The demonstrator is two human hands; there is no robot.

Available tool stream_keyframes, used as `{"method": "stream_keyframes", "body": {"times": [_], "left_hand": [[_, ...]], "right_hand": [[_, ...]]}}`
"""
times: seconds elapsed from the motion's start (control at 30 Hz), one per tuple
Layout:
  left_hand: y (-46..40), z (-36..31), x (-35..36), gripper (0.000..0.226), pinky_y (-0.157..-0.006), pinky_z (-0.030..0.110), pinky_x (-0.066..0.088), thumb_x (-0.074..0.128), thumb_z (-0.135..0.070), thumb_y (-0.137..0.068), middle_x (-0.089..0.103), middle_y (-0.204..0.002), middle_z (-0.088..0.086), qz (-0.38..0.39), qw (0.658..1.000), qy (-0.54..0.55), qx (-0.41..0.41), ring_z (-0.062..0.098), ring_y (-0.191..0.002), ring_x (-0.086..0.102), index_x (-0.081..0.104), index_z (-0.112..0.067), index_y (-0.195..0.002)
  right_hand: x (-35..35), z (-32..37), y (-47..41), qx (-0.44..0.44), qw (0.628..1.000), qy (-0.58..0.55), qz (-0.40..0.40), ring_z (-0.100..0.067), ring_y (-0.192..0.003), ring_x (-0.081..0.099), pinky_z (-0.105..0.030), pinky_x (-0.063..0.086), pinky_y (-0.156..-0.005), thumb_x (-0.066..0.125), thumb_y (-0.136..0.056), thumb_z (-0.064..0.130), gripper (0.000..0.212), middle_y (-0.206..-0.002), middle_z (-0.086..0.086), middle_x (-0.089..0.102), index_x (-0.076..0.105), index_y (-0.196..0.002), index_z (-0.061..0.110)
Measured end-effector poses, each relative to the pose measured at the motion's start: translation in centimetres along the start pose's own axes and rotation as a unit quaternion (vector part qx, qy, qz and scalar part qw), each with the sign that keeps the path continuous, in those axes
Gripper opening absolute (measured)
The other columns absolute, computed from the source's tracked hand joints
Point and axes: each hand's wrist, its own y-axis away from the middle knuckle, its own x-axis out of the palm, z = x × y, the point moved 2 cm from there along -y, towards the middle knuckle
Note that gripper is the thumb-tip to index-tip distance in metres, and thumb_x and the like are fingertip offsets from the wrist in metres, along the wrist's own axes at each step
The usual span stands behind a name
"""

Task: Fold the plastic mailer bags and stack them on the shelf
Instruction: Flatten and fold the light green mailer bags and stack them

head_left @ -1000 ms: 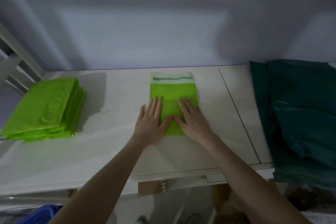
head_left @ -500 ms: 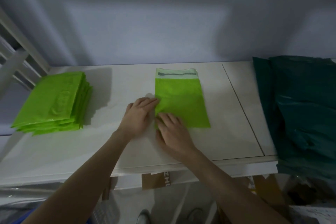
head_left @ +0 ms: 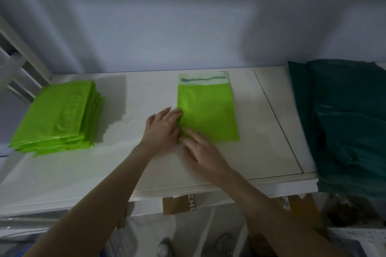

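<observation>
Head view, sole view.

Item 1: green mailer bag (head_left: 206, 110), flat on white shelf top (head_left: 146, 94), centre of frame, pale adhesive flap at 12 o'clock end, near edge at 6 o'clock.

Item 2: left hand (head_left: 161, 129), at 9 o'clock of the bag, fingertips on its left edge, fingers bent; whether pinching the film or only pressing it, cannot tell.

Item 3: right hand (head_left: 200, 152), at 7 o'clock corner of the bag, fingers laid over the near-left corner; grip likewise not readable, corner hidden beneath.

Item 4: stack of folded green mailers (head_left: 58, 115), far toward 9 o'clock, well apart from the working bag, layers slightly stepped.

Item 5: dark teal bags (head_left: 342, 123), heaped toward 3 o'clock, draped over the shelf's front edge.

Item 6: cardboard box (head_left: 179, 204), below the shelf at 6 o'clock.

Risks, as judged: slick film liable to slide on the smooth top once the left edge lifts, giving a skewed fold; trapped air likely to spring the crease open; uneven stack prone to shed a bag set down off-square.
</observation>
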Motion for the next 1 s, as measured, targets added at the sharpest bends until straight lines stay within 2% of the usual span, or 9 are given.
{"method": "stream_keyframes", "body": {"times": [0.17, 0.33, 0.43, 0.53, 0.6, 0.7, 0.83, 0.93, 1.0], "left_hand": [[-1.1, -1.8, -0.9, 0.071, -0.105, 0.035, 0.025, 0.015, -0.048, -0.077, 0.039, -0.146, -0.007, -0.095, 0.993, 0.068, 0.008, 0.015, -0.135, 0.033, 0.046, -0.022, -0.135], [-2.4, -5.0, -0.1, 0.073, -0.11, 0.032, 0.022, 0.01, -0.051, -0.083, 0.035, -0.149, -0.002, -0.057, 0.997, 0.048, 0.038, 0.018, -0.136, 0.033, 0.038, -0.018, -0.142], [-2.6, -5.8, 0.9, 0.082, -0.106, 0.033, 0.025, 0.005, -0.06, -0.078, 0.037, -0.147, -0.003, -0.027, 0.999, 0.003, 0.018, 0.017, -0.135, 0.032, 0.036, -0.019, -0.142], [-2.6, -6.0, 1.1, 0.088, -0.102, 0.036, 0.029, 0.003, -0.064, -0.07, 0.04, -0.143, -0.002, -0.023, 0.999, -0.037, 0.005, 0.019, -0.131, 0.035, 0.038, -0.02, -0.139], [-2.8, -5.9, 0.9, 0.09, -0.102, 0.036, 0.028, 0.003, -0.064, -0.067, 0.039, -0.142, -0.003, -0.014, 0.999, -0.048, 0.001, 0.019, -0.131, 0.034, 0.036, -0.022, -0.14], [-3.0, -5.9, 0.9, 0.09, -0.101, 0.038, 0.028, 0.005, -0.064, -0.067, 0.039, -0.142, -0.004, -0.011, 0.998, -0.057, 0.002, 0.018, -0.131, 0.033, 0.035, -0.023, -0.141], [-2.7, -5.8, 1.5, 0.079, -0.097, 0.041, 0.034, 0.013, -0.059, -0.078, 0.048, -0.136, -0.001, -0.025, 0.997, -0.075, 0.019, 0.022, -0.125, 0.043, 0.04, -0.02, -0.141], [-2.5, -5.5, 2.3, 0.07, -0.095, 0.042, 0.041, 0.023, -0.053, -0.085, 0.055, -0.13, 0.005, -0.045, 0.996, -0.066, 0.036, 0.027, -0.121, 0.051, 0.048, -0.013, -0.136], [-2.6, -5.5, 2.6, 0.073, -0.107, 0.044, 0.031, 0.019, -0.054, -0.085, 0.046, -0.142, 0.008, -0.028, 0.998, -0.046, 0.036, 0.03, -0.134, 0.038, 0.04, -0.013, -0.141]], "right_hand": [[-4.3, -3.9, -1.1, 0.078, 0.984, 0.043, -0.156, -0.03, -0.111, 0.049, -0.037, 0.042, -0.095, 0.04, -0.081, 0.014, 0.041, -0.119, -0.019, 0.056, 0.058, -0.116, 0.0], [-5.1, -7.3, -1.8, 0.173, 0.976, 0.117, -0.058, -0.039, -0.108, 0.055, -0.045, 0.05, -0.088, 0.044, -0.09, 0.027, 0.049, -0.121, -0.024, 0.057, 0.051, -0.125, -0.006], [-4.0, -8.3, -1.7, 0.178, 0.97, 0.167, 0.017, -0.037, -0.087, 0.065, -0.039, 0.055, -0.069, 0.037, -0.086, 0.038, 0.055, -0.103, -0.021, 0.066, 0.062, -0.111, -0.004], [-4.0, -8.5, -1.4, 0.176, 0.96, 0.216, 0.038, -0.029, -0.082, 0.067, -0.033, 0.054, -0.063, 0.037, -0.083, 0.043, 0.054, -0.101, -0.013, 0.068, 0.067, -0.106, 0.005], [-4.5, -8.2, -1.4, 0.175, 0.959, 0.222, 0.033, -0.028, -0.09, 0.065, -0.036, 0.052, -0.067, 0.034, -0.082, 0.047, 0.059, -0.108, -0.011, 0.066, 0.063, -0.114, 0.007], [-5.1, -7.9, -2.1, 0.172, 0.958, 0.229, 0.027, -0.027, -0.123, 0.043, -0.043, 0.037, -0.092, 0.033, -0.088, 0.051, 0.065, -0.138, -0.008, 0.044, 0.036, -0.141, 0.013], [-4.8, -7.2, -3.6, 0.135, 0.971, 0.2, 0.0, -0.028, -0.135, 0.027, -0.039, 0.025, -0.108, 0.045, -0.089, 0.037, 0.061, -0.147, -0.012, 0.031, 0.031, -0.143, 0.01], [-3.7, -7.0, -4.6, 0.122, 0.981, 0.151, 0.001, -0.031, -0.136, 0.032, -0.042, 0.025, -0.112, 0.019, -0.089, 0.041, 0.067, -0.147, -0.017, 0.036, 0.037, -0.141, 0.004], [-3.2, -7.6, -4.7, 0.129, 0.982, 0.136, 0.018, -0.028, -0.14, 0.027, -0.041, 0.021, -0.115, 0.002, -0.081, 0.048, 0.082, -0.149, -0.014, 0.033, 0.034, -0.143, 0.006]]}}
